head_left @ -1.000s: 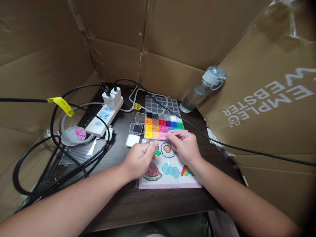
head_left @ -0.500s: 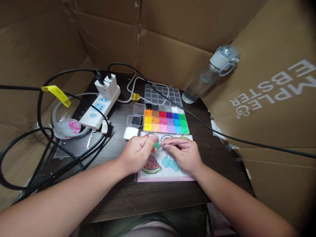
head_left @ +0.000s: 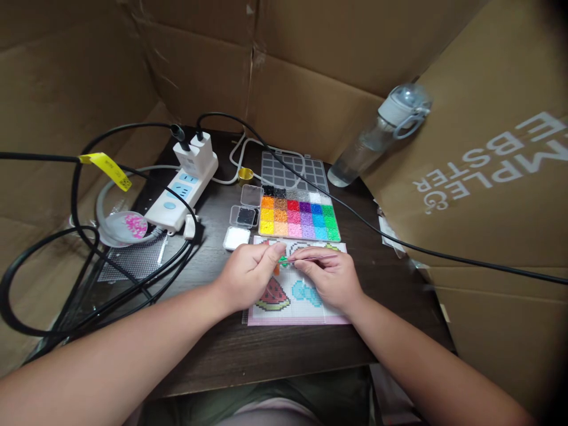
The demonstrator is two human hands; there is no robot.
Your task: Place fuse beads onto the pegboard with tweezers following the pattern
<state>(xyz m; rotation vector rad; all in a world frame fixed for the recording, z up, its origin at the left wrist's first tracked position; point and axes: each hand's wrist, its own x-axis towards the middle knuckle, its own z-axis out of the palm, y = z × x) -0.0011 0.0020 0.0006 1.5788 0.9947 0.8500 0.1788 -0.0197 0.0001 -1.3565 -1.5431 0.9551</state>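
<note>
Tweezers (head_left: 322, 257), pinched in right hand (head_left: 331, 278), moved from over the bead tray (head_left: 299, 238) to its near side; left hand (head_left: 248, 275) curled, can't tell its hold.

To the left of the fingers (head_left: 310, 270), a white power strip (head_left: 162, 214) is laid on the worktop (head_left: 222, 358), with white adapters (head_left: 204, 148) fitted at its far end; beside it, black cable (head_left: 39, 157) is looped, marked by a yellow tag (head_left: 106, 168). Beyond the fingers, rightward, a water bottle (head_left: 373, 136) is stood near cardboard (head_left: 488, 77) printed with white letters.
</note>
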